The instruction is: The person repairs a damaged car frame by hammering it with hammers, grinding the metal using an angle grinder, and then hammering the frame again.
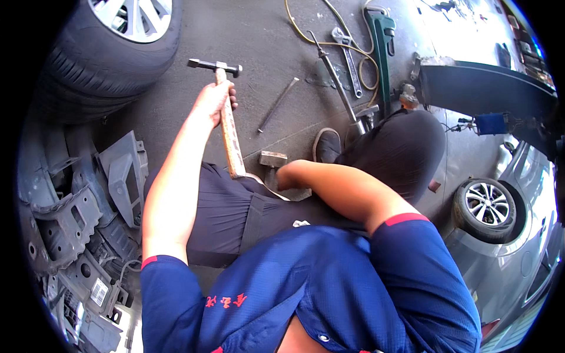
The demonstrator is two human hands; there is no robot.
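Note:
My left hand is closed around the pale handle of a hammer with a dark, narrow head, one end tapering to a point. From that fist a long, worn, rust-stained strip runs down to my lap; whether it belongs to the hammer handle I cannot tell. My right hand is low between my knees, curled at the short handle of a block-headed hammer; its fingers are mostly hidden. A thin dark metal bar lies on the floor beyond.
Stacked tyres stand far left, with grey metal vehicle parts nearer. On the floor are an adjustable wrench, a green pipe wrench, a long metal rod tool and a yellowish hose. A dark beam and silver car are right.

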